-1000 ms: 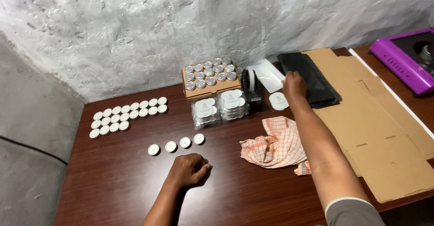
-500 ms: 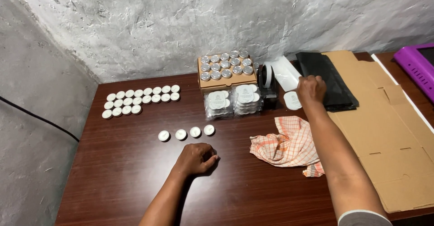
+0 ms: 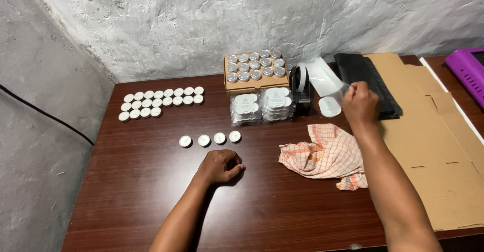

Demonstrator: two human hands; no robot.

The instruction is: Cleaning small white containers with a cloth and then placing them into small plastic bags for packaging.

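My left hand (image 3: 220,165) rests on the dark wooden table (image 3: 126,181) as a closed fist, just below a row of several small white round tins (image 3: 210,139). Nothing shows in that fist. My right hand (image 3: 359,103) is raised over the table's back right and pinches the end of a white label strip (image 3: 325,76). The strip runs from a roll on a black dispenser (image 3: 301,86). A round white label (image 3: 330,107) lies beside that hand.
More white tins (image 3: 161,101) sit in rows at the back left. A cardboard box of silver-lidded tins (image 3: 255,68) stands behind two clear packs (image 3: 262,105). An orange checked cloth (image 3: 327,155), a black sheet (image 3: 368,78), flat cardboard (image 3: 433,146) and a purple device (image 3: 469,70) lie to the right.
My right hand has drawn back from the black sheet toward the dispenser and now pinches the white strip. My left fist has stayed put by the tins.
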